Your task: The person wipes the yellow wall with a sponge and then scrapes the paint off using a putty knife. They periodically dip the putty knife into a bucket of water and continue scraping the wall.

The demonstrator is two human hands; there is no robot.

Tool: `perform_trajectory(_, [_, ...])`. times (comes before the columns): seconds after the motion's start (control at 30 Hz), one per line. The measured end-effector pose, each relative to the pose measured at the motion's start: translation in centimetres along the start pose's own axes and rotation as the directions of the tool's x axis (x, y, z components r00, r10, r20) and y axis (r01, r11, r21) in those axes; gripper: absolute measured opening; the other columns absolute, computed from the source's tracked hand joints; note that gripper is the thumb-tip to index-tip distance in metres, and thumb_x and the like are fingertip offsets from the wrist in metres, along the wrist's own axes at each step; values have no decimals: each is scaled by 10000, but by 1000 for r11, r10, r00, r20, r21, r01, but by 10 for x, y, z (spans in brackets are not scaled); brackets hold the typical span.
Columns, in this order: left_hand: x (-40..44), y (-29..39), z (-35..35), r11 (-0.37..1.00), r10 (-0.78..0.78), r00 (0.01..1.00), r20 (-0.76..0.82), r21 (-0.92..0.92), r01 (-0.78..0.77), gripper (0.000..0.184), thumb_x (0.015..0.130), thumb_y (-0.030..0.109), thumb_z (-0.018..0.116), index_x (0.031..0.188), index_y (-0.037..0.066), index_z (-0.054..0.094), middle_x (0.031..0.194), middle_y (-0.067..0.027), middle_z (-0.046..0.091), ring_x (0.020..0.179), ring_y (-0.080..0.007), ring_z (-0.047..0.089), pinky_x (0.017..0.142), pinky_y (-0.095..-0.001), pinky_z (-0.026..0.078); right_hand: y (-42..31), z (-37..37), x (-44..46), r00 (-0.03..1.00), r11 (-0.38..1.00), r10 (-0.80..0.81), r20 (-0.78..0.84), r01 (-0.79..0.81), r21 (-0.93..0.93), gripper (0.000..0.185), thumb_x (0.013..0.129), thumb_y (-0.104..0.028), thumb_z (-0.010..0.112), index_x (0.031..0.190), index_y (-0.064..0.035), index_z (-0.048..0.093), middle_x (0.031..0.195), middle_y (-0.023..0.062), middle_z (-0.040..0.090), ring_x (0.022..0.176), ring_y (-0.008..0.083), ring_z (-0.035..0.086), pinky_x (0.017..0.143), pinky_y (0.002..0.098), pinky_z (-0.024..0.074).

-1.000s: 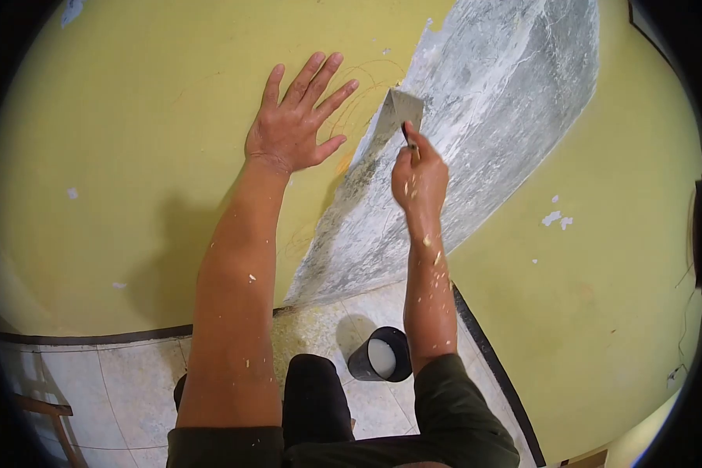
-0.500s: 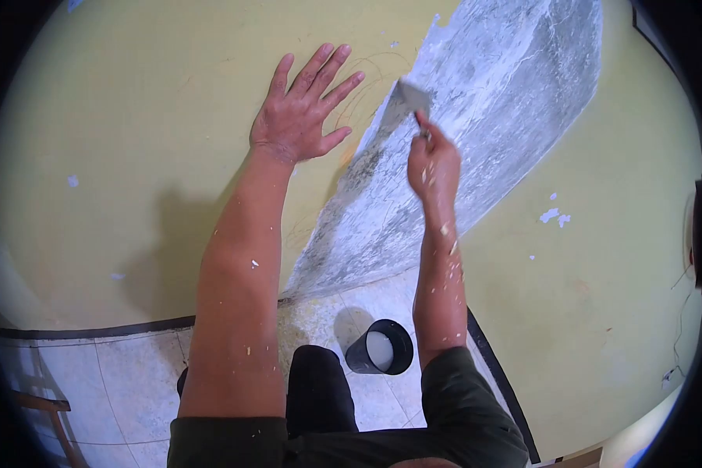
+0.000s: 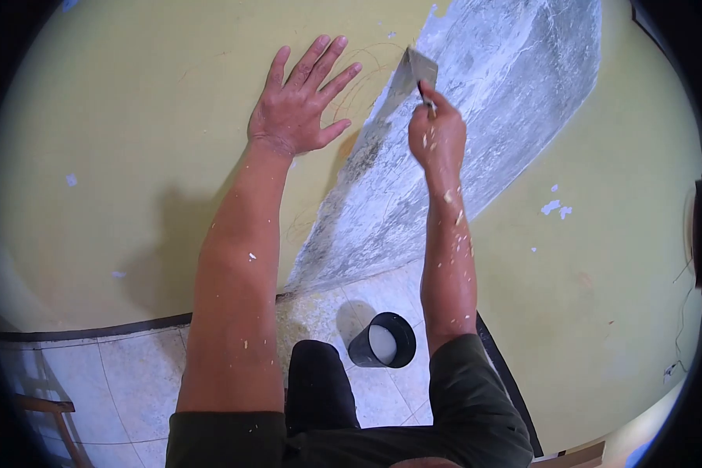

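My right hand (image 3: 438, 129) is closed round the handle of a paint scraper (image 3: 423, 69). The scraper's flat metal blade lies at the left border of a bare grey-white patch (image 3: 476, 132), where the yellow-green paint (image 3: 171, 117) begins. Left of that border, my left hand (image 3: 298, 105) rests flat on the painted wall with its fingers spread, holding nothing. Faint curved scribble lines run over the paint beside its fingertips. Pale paint flakes cling to both forearms, more of them on the right one.
On the tiled floor (image 3: 144, 382) below stands a black bucket (image 3: 398, 341) with whitish liquid inside. Flakes are scattered near the wall's foot. A wooden piece of furniture (image 3: 47, 404) is at lower left. Loose wires (image 3: 678, 343) hang on the wall at far right.
My right hand has moved the scraper upward along the paint's edge, and the blade has turned somewhat. My left hand stays spread on the wall in nearly the same place.
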State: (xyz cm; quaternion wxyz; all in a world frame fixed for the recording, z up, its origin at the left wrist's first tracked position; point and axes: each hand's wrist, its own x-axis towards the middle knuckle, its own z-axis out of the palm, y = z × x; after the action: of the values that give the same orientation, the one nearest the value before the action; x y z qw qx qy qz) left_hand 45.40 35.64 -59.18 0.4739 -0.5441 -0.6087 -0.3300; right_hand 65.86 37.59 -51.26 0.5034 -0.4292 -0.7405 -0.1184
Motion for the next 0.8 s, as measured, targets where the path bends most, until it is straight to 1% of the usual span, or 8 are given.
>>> perform_trajectory(0.03, [-2,0,0,1000,3,1000,6,0,-3,863,814,738,561,1574,447,272,1696,34,157,1556,-172,149,1234,-574,54,-11,-10,2,987,990,124,107,-130,51,406,882,-139,516,1231,-83,714,831,279,694,793,442,695,733,472,550])
perform_trajectory(0.13, [1,1,-1,1000,3,1000,-13,-15,-4,859,815,735,562,1572,446,277,1694,32,161,1555,-171,151,1235,-575,59,14,-7,-18,997,1000,16,72,-16,-5,405,885,-144,519,1237,-95,713,846,268,700,804,437,695,754,468,549])
perform_trajectory(0.4, [-1,-1,-1,998,4,1000,-23,-62,-6,864,815,729,567,1574,419,295,1694,19,166,1557,-177,148,1234,-573,70,11,-13,-3,981,984,149,120,-159,79,399,893,-155,532,1246,-114,713,787,252,696,759,409,698,710,453,541])
perform_trajectory(0.53, [-1,-2,-4,998,8,1000,-8,-60,-8,863,815,723,572,1574,415,299,1694,13,171,1557,-182,148,1236,-567,59,23,-2,-22,997,997,-7,82,1,72,407,884,-165,546,1253,-120,713,751,229,693,706,378,692,701,438,537])
perform_trajectory(0.63, [2,-3,-2,998,15,1000,-18,-68,-16,872,812,716,579,1577,408,297,1694,9,170,1558,-186,147,1236,-565,55,3,-10,-2,982,986,124,145,-139,97,395,892,-146,546,1250,-121,713,725,213,685,680,365,682,705,430,536])
perform_trajectory(0.73, [0,1,-5,999,11,1000,6,-52,-10,874,815,725,568,1580,408,289,1697,5,160,1559,-190,144,1236,-564,55,6,-10,-13,987,992,106,125,-114,60,393,896,-144,544,1251,-118,710,725,214,685,689,370,688,704,425,538])
perform_trajectory(0.77, [0,0,-5,998,14,1000,9,-59,-13,867,820,729,559,1580,411,286,1698,4,156,1559,-189,143,1235,-564,54,15,-4,-22,994,994,53,92,-61,92,404,909,-111,567,1290,-142,696,591,111,562,534,185,519,587,360,457])
perform_trajectory(0.8, [1,-1,-5,998,11,1000,9,-62,-11,861,826,732,550,1580,414,283,1698,4,152,1559,-189,142,1235,-565,53,23,-1,-23,995,994,51,84,-59,96,404,909,-111,567,1290,-142,696,591,111,562,534,185,519,587,360,457])
